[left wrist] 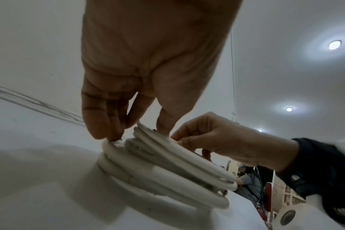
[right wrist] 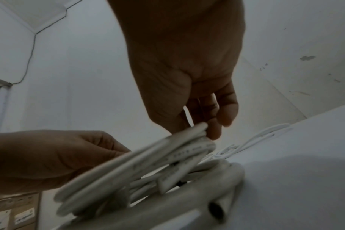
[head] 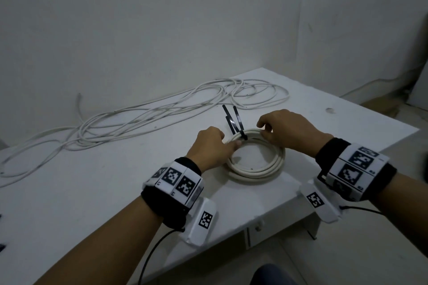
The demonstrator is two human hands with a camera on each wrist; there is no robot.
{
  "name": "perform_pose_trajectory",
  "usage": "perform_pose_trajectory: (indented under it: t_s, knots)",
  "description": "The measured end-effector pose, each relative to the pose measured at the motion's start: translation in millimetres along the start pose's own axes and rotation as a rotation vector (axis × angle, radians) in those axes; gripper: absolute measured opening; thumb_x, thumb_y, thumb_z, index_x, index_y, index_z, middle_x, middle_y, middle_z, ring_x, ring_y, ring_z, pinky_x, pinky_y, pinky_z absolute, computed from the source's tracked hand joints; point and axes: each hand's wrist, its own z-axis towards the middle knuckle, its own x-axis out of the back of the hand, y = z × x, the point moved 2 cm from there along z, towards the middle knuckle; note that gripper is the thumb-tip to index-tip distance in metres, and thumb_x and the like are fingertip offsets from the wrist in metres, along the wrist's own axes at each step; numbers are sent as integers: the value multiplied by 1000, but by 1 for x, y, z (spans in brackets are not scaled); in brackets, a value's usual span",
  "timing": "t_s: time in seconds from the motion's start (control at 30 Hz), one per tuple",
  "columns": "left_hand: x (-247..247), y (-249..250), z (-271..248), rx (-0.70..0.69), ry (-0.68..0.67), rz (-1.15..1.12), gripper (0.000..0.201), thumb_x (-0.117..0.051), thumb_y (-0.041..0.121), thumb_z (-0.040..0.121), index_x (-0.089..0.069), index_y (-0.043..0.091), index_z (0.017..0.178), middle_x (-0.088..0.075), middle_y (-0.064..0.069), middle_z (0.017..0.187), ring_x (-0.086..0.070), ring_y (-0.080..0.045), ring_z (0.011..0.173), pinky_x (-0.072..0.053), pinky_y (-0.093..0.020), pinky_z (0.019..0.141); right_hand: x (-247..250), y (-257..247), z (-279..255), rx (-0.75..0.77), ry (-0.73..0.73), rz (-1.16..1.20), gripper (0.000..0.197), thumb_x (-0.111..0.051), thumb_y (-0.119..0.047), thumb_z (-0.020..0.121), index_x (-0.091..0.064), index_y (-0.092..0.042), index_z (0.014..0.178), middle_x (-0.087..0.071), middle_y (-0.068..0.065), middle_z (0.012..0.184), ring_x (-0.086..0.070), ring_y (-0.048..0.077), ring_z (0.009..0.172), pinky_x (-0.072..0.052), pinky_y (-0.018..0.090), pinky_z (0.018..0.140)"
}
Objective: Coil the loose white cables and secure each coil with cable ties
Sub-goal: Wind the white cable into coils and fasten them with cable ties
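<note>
A thick white cable coil point(head: 257, 159) lies flat on the white bench point(head: 92, 192), near its front edge. Both hands work at the far rim of the coil, around 12 o'clock on the ring. The left hand point(head: 212, 148) sits at about 10 o'clock on the ring, fingers curled down onto the strands; the left wrist view shows its fingertips point(left wrist: 100, 132) pressing and pinching the top turns. The right hand point(head: 288, 131) sits at about 1 o'clock, its thumb and fingers pinched on the coil's upper strands, which the right wrist view confirms point(right wrist: 213, 130). Between the two hands, black cable ties point(head: 235, 122) stand up from the coil at 12 o'clock, their tails pointing away toward the wall; a dark head sits on the strands there. Farther off, from 9 to 12 o'clock of the coil, loose white cables point(head: 139, 118) sprawl in long loops across the bench toward the wall.
</note>
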Motion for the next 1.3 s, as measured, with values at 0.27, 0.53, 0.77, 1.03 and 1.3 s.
perform_pose_trajectory:
  t_s: [0.27,0.53,0.77,1.03,1.3]
  knots:
    - [47,-14,16,4,96,27,46,-64,44,89,-63,8,118,-64,-8,114,-59,-19,104,-45,-28,86,27,2,33,-18,31,154,22,-56,-31,92,-65,-19,107,-66,-1,104,-54,13,86,-42,27,75]
    - [78,-47,70,56,108,135,49,-67,42,86,-60,10,122,-62,-10,122,-58,-22,109,-43,-28,88,20,-6,117,37,-134,112,18,-61,-24,89,-66,-16,105,-64,4,97,-67,31,82,-57,34,71]
    - [92,-91,122,83,67,185,52,-68,44,85,-57,13,126,-61,-6,121,-58,-20,106,-42,-26,84,-7,-34,222,102,-323,87,36,-64,-21,89,-56,-18,124,-60,7,118,-61,21,91,-53,30,75]
    - [91,-117,148,39,26,216,54,-67,44,85,-53,18,130,-56,-4,129,-55,-19,110,-37,-23,83,-57,-59,274,221,-452,-372,50,-60,-29,90,-44,-12,135,-46,8,138,-45,26,123,-37,30,92]
    - [119,-107,134,23,108,222,66,-66,39,88,-40,12,142,-47,-9,142,-48,-25,125,-37,-28,95,31,-78,257,286,-93,-97,12,-54,-26,94,-60,-15,93,-69,3,87,-59,19,77,-39,25,62]
